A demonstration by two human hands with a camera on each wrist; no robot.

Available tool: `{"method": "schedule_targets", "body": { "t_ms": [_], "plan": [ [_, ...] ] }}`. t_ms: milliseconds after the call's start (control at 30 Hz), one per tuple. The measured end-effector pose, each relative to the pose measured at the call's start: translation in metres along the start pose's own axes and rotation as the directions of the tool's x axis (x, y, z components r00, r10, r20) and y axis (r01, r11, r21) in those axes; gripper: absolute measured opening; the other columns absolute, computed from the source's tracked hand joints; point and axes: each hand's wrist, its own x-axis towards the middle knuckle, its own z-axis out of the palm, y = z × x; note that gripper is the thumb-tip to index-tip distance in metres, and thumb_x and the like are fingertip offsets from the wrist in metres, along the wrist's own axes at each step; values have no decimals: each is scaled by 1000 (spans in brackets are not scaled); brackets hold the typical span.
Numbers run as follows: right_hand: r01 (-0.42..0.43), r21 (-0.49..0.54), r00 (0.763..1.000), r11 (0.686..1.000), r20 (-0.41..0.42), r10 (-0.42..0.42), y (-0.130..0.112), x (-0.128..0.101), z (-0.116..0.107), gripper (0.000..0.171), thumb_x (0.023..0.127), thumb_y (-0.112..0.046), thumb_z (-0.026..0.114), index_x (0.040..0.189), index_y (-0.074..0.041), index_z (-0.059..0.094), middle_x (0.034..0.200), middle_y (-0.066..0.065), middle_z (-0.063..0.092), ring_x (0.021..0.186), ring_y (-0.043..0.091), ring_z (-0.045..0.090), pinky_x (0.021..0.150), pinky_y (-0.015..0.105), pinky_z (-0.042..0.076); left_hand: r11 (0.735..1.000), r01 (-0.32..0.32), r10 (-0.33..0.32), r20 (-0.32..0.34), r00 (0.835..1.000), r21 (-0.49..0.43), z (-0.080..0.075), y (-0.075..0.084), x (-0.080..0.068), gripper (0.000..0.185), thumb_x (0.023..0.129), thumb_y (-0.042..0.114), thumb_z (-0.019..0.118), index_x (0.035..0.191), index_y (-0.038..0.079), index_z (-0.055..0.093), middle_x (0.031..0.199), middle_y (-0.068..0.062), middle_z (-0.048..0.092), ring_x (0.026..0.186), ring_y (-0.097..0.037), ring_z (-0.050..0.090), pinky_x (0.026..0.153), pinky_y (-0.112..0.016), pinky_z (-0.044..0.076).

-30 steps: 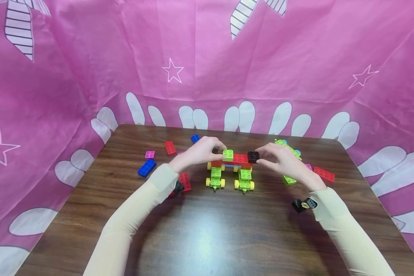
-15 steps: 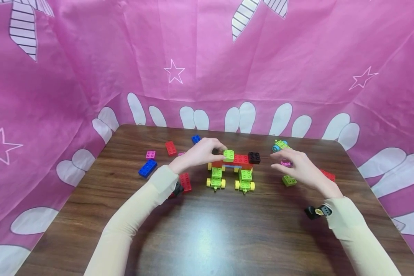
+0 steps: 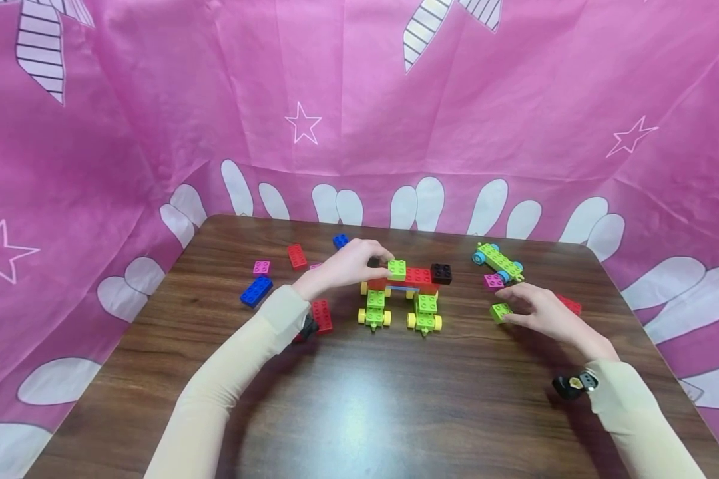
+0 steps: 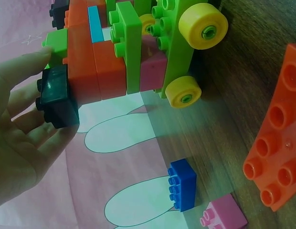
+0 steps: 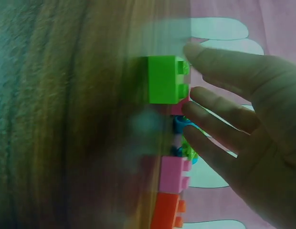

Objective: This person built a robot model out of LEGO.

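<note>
In the middle stands a toy-brick vehicle with a red brick body (image 3: 417, 275) on yellow-wheeled green bases (image 3: 425, 321). On its top sit a light green brick (image 3: 397, 269) and a black brick (image 3: 441, 273) at the right end. My left hand (image 3: 349, 266) pinches the light green brick, thumb at its near side; another black brick (image 4: 59, 95) lies beside its fingers. To the right, my right hand (image 3: 539, 308) reaches over a loose green brick (image 3: 500, 313), thumb and fingers spread around it; the right wrist view shows the fingertips right at its studs (image 5: 168, 79).
Behind the right hand lie a green base with blue wheels (image 3: 498, 260), a pink brick (image 3: 494, 281) and a red brick (image 3: 569, 304). At left are a blue brick (image 3: 256, 291), a pink brick (image 3: 261, 267) and red bricks (image 3: 296, 257). A pink curtain (image 3: 359, 120) hangs behind the table.
My right hand has left the black brick on the vehicle and moved right and down to the loose green brick. The left hand stays on the light green brick.
</note>
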Motion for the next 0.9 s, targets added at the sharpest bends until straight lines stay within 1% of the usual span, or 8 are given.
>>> {"method": "schedule_targets", "body": {
  "t_ms": [100,233,400,500,633,700,767,900],
  "plan": [
    [-20,-7,999,1000,37,20,3,-1,1,48,80,-19,83,123,-4,66,118,14,70,106,31,66,89,48,56,1000,1,-1,2,1000,-2,0,0,0,34,92,25,71,122,8,70,119,-7,72,109,-18,66,97,-31,55],
    [-31,-27,998,999,45,32,4,-1,3,48,78,-13,83,123,-4,66,118,15,70,106,33,66,90,52,55,1000,-2,2,4,1000,1,0,0,0,34,93,25,70,122,8,70,118,-7,72,108,-18,66,96,-30,55],
    [-44,-23,997,999,65,45,4,-2,3,47,78,-13,83,121,-4,66,118,17,70,106,35,65,91,57,53,1000,-10,10,12,1000,5,0,0,1,34,93,25,69,123,8,70,120,-7,71,110,-18,66,96,-30,55],
    [-38,-37,997,999,63,40,2,-1,3,42,78,-13,82,117,-5,69,114,14,72,102,31,65,89,52,55,1000,-12,12,12,1000,12,1,0,1,34,93,25,69,123,8,70,120,-7,71,110,-18,66,95,-30,55],
    [-19,-55,999,998,48,22,1,2,3,34,79,-13,82,110,-9,72,107,8,74,95,22,66,83,35,57,1000,-7,7,9,1000,12,0,1,-1,34,93,25,70,122,8,70,119,-7,72,108,-18,66,95,-30,55],
    [-5,-55,999,998,44,7,1,4,3,32,79,-13,82,109,-9,72,105,7,74,92,20,66,81,30,57,1000,-4,4,10,1000,12,-1,2,-1,34,93,25,70,122,8,70,119,-7,72,108,-18,66,95,-30,55],
    [9,-56,999,998,41,-7,1,5,4,31,78,-13,83,107,-9,72,104,6,74,90,19,66,79,29,57,1000,-3,3,10,1000,14,-1,2,-2,34,93,25,70,122,8,70,119,-7,72,109,-18,66,96,-31,55],
    [22,-56,999,998,40,-19,1,6,5,32,77,-14,84,107,-8,72,104,7,74,90,19,65,78,32,57,1000,-5,5,9,1000,19,-2,3,-2,33,93,24,70,122,8,70,119,-7,72,109,-18,66,95,-31,55]
  ]
}}
